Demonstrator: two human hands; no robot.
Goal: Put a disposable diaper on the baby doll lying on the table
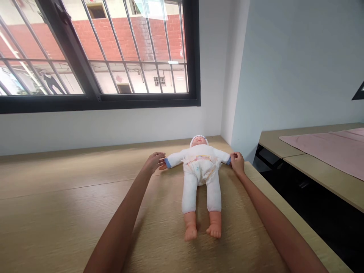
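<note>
A baby doll (pixel 200 163) lies on its back on the wooden table (pixel 71 212), head toward the wall and bare feet toward me. It has a white cloth body, a white cap and blue cuffs, with a diaper (pixel 202 168) around its hips. Its arms are spread out to both sides. My left hand (pixel 155 162) is beside the doll's hand on the left, fingers apart and reaching to the cuff. At the other cuff, my right hand (pixel 237 163) has its fingers pinched on the doll's hand, which is mostly hidden.
A barred window (pixel 136 100) in a dark frame is above the table at the left. Another table (pixel 327 170) with a pink cloth (pixel 335 149) stands at the right, past a dark gap. The near table's right edge runs beside my right forearm.
</note>
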